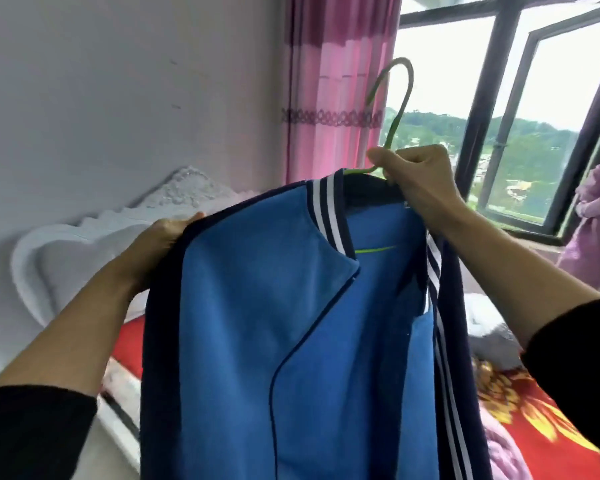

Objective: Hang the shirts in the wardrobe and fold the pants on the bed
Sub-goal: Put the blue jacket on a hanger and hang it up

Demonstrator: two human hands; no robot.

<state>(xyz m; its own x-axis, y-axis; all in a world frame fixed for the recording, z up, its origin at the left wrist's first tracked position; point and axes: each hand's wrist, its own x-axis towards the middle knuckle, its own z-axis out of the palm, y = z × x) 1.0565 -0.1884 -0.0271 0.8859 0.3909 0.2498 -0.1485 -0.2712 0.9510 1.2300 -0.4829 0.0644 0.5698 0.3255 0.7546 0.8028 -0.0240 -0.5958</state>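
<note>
A blue shirt (257, 341) with dark navy sleeves and white stripes at the collar is held up in the air in front of the camera, above the bed (548, 420), and is carried on a green hanger (392, 133) whose hook points upward. The hanger is gripped at the base of its hook by the right hand (420, 181), the fingers (378, 155) being curled tightly round it just above the collar. A stretch of the green hanger is seen inside the open neck. The shirt's left shoulder is gripped by the left hand (160, 244), its fingers wrapped over the navy edge. Behind the shirt, a white carved headboard (84, 244) is set against the wall, and a pink curtain (333, 98) hangs beside a dark-framed window (490, 81). The bed is covered in red patterned cloth.
</note>
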